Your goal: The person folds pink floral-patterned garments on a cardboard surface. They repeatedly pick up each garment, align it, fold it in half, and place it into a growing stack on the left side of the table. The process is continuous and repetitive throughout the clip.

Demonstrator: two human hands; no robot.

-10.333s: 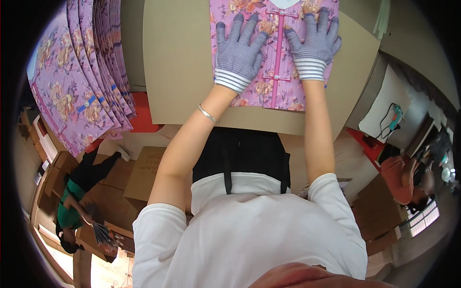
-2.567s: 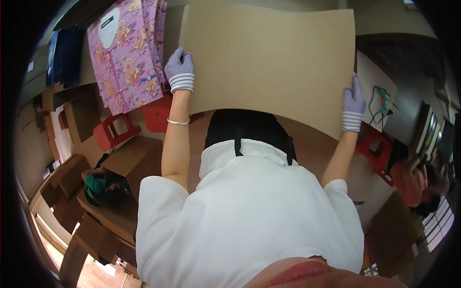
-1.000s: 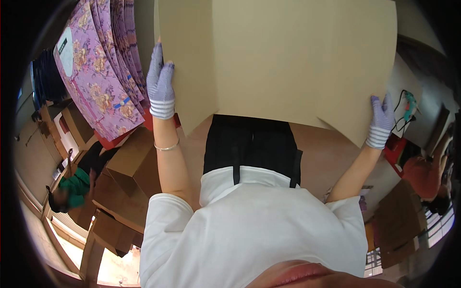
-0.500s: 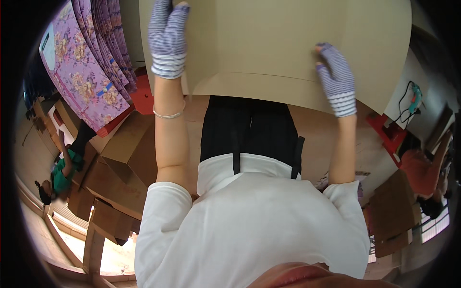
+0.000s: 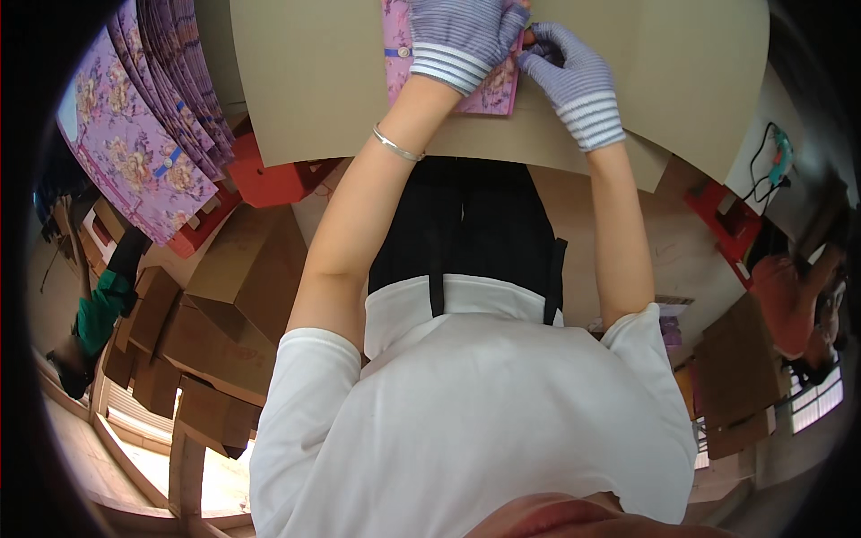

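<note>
A flat purple floral-printed piece (image 5: 489, 100), with a blue band and a round button-like detail, lies on the beige board surface (image 5: 314, 108) in front of me. My left hand (image 5: 459, 38), in a striped fingertip-less glove, reaches across the piece and grips it, thumb near its right edge; the other fingertips run out past the upper border. My right hand (image 5: 574, 76), gloved alike, is beside that right edge, with thumb and curled fingers pinching it. The far part of the piece is out of sight.
A fanned stack of similar floral pieces (image 5: 126, 134) stands at the left, next to a red stool (image 5: 269, 175). Cardboard boxes (image 5: 238, 264) are on the floor at lower left. A teal corded tool (image 5: 782, 157) lies at the right. Other people (image 5: 106, 305) are at both sides.
The floral piece has come into view on the board. My left hand has moved right onto it, and my right hand has moved up and left to its edge. The board has shifted slightly.
</note>
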